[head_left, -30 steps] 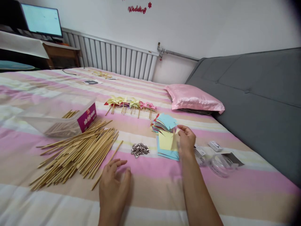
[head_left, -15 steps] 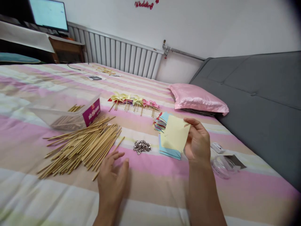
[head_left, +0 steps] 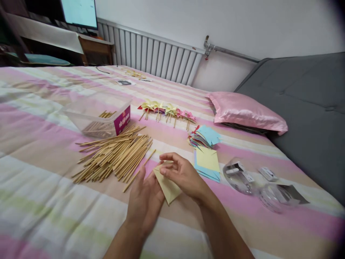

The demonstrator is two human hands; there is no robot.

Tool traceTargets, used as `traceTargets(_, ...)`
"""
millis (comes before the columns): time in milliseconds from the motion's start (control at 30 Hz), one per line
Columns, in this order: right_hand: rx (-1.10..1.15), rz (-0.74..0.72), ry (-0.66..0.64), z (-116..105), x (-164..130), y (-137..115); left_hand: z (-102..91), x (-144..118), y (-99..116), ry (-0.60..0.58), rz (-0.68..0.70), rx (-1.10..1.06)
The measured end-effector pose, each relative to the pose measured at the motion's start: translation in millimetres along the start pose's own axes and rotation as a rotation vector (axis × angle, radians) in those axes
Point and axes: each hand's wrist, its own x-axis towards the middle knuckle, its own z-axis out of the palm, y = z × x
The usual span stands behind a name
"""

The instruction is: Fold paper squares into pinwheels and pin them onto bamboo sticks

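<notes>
I hold the yellow paper (head_left: pixel 167 186) between 2 hands (low over the bed (head_left: pixel 40 151)). My right hand (head_left: pixel 183 174) fingers pinch its top edge; my left hand (head_left: pixel 144 201) cups it from beneath.

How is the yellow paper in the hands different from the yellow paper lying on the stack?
The yellow sheet in the hands is lifted off the bed and held by both the left hand and right hand; the yellow sheet on the stack lies flat and untouched, on top of blue sheets. The held one is partly hidden by fingers; the other shows whole. Both are pale yellow paper.
</notes>
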Motion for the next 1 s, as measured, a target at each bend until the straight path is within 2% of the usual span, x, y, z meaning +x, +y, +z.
traceTargets(67, 0.005, 0.011, 0.012, -10.7, 4.2, 5.9, -1.6, 2.5, 3.2, 0.067, -0.023, -0.087)
traceTargets(167, -0.155, -0.076, 0.299, -37.6, 11.8, 17.7, -5.9, 7.0, 0.2, 0.265, 0.012, -0.09)
traceTargets(233, -0.465, -0.052, 0.465, -55.3, 15.9, 27.2, -8.8, 9.5, -6.6, 0.351, 0.057, 0.068)
traceTargets(300, -0.79, 0.081, 0.537, -66.9, 18.4, 37.3, -11.8, 11.2, -15.5, 0.358, 0.111, 0.307)
traceTargets(400, -0.949, 0.177, 0.436, -69.2, 20.8, 51.9, -17.2, 12.2, -27.3, 0.288, 0.203, 0.672)
traceTargets(533, -0.949, 0.066, 0.31, -54.6, 24.5, 68.4, -23.8, 11.1, -33.9, 0.259, 0.351, 0.957)
traceTargets(633, -0.957, 0.007, 0.285, -43.5, 27.4, 77.1, -26.2, 9.8, -34.7, 0.264, 0.396, 1.045)
traceTargets(800, -0.901, -0.035, 0.302, -36.7, 32.5, 81.9, -28.6, 9.9, -36.0, 0.265, 0.381, 1.063)
traceTargets(1000, -0.859, -0.133, 0.474, -35.8, 43.5, 88.0, -31.7, 13.0, -34.0, 0.319, 0.424, 1.094)
